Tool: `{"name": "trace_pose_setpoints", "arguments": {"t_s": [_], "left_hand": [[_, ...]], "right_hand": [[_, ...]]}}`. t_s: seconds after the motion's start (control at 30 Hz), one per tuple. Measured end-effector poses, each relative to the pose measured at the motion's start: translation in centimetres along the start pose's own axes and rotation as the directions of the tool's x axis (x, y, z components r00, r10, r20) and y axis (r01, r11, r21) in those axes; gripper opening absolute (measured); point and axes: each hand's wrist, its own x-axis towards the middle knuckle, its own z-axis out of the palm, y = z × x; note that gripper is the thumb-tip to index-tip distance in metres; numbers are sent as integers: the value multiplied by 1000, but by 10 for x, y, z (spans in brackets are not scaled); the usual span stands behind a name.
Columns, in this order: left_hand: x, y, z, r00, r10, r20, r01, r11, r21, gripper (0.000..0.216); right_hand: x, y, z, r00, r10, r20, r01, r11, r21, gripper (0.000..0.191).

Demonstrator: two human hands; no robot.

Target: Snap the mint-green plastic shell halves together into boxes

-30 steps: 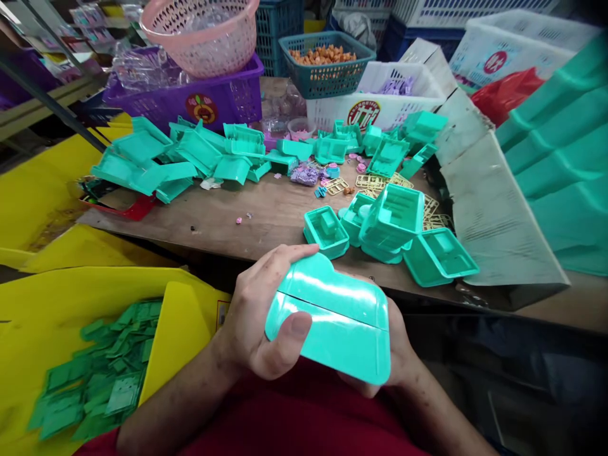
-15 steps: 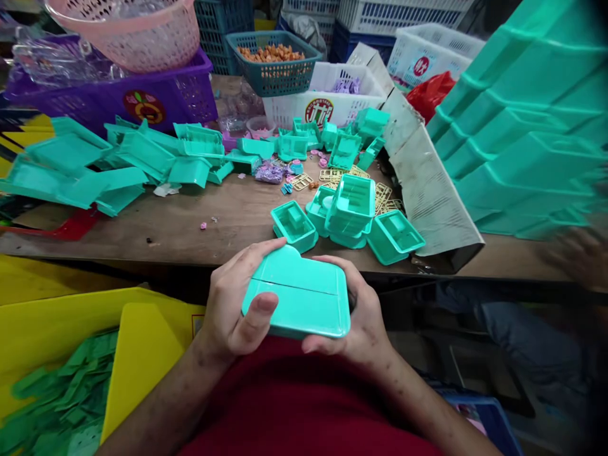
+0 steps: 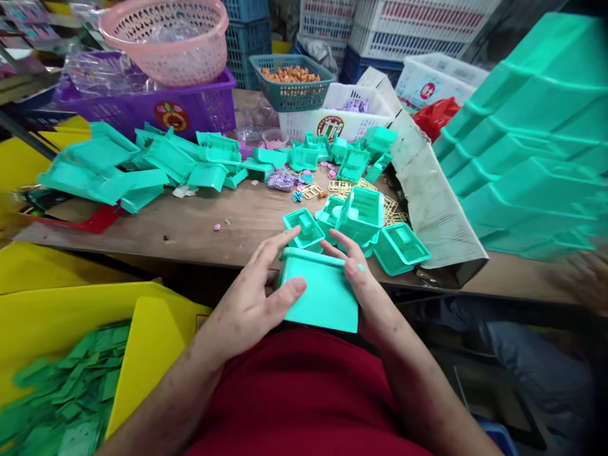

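I hold a closed teal plastic case (image 3: 320,294) over my lap, just below the table's front edge. My left hand (image 3: 251,304) grips its left side, thumb on top and fingers reaching past its far edge. On the right side, my right hand (image 3: 363,285) clasps it with the fingers lying over the top corner. Just beyond the case, a cluster of open teal case halves (image 3: 361,221) lies on the wooden table (image 3: 213,221).
More teal shells (image 3: 142,161) are heaped at the table's left. Behind stand a purple crate (image 3: 190,111) with a pink basket (image 3: 166,35), a teal basket (image 3: 292,79) and a white basket (image 3: 332,111). Stacked teal trays (image 3: 532,133) rise at right. A yellow bin of green pieces (image 3: 71,392) sits lower left.
The case has turned in my hands so a flat face tilts toward me. Both hands shifted, fingers now extended over its top. The view swung slightly left.
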Motion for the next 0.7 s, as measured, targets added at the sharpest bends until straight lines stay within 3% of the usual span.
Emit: {"name": "trace_pose_setpoints", "arguments": {"t_s": [0.07, 0.13, 0.2, 0.27, 0.33, 0.43, 0.5, 0.57, 0.7], "left_hand": [[4, 0, 3, 992, -113, -49, 105, 985, -140, 66], [8, -1, 6, 975, -215, -60, 193, 946, -260, 61], [11, -4, 10, 964, -264, -36, 240, 917, -320, 61], [12, -5, 14, 959, -283, 11, 271, 904, -332, 61], [9, -5, 18, 958, -283, 51, 283, 901, -328, 61], [0, -4, 19, 972, -218, 84, 232, 944, -236, 70], [-5, -5, 17, 995, -95, 42, 99, 990, -103, 89], [-6, -7, 16, 995, 102, 6, -102, 994, 28, 113], [-3, -9, 26, 892, 452, 16, -447, 875, 185, 139]], "right_hand": [[-5, 3, 0, 996, -73, 57, 77, 995, -66, 110], [-13, 8, -3, 944, -320, 85, 330, 924, -191, 120], [-20, 14, -8, 784, -601, 153, 616, 727, -304, 127], [-24, 19, -14, 604, -766, 220, 775, 499, -387, 115], [-24, 20, -16, 529, -823, 208, 787, 385, -482, 98], [-21, 16, -9, 559, -829, 38, 725, 466, -508, 92], [-19, 13, -2, 603, -793, -84, 699, 576, -424, 89], [-19, 12, 5, 641, -748, -175, 672, 656, -345, 84], [-23, 15, 16, 740, -632, -227, 608, 775, -173, 82]]}}
